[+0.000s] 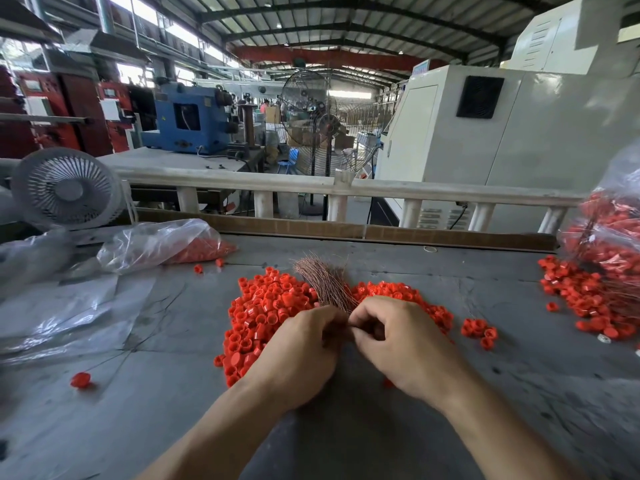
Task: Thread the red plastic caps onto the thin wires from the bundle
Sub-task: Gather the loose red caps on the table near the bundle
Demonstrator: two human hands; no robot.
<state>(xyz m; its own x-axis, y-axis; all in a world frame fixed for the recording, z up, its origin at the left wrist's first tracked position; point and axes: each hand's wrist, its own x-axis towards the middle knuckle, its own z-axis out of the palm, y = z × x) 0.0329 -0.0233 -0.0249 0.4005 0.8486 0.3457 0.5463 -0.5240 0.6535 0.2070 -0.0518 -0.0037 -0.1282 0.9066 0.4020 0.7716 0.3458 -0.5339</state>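
- Two bare arms reach forward from the bottom of the head view, and both hands meet in the middle of the grey table (485,393).
- On this side, the left hand (298,355) has its fingers curled tight around the bottom of the wire bundle (320,284). I think it grips there so the thin wires stay together and stand up like a little brush.
- Next to it, the right hand (401,336) has its fingers bent in too, and its thumb and first finger pinch at the spot where the wires come out. It looks like it is picking one wire. I cannot tell if a cap is in that hand.
- Right behind the hands lies a big pile of red caps (273,306), touching the bundle on both sides. It is probably kept that close so a cap is easy to grab.
- A small clump of caps (479,332) sits just right of the pile, and one cap on a wire (80,380) lies far to the left.
- Far right, a clear bag (613,233) spills more caps with wires; those look finished.
- Back left, another bag of caps (166,242) lies beside a small white fan (65,188).
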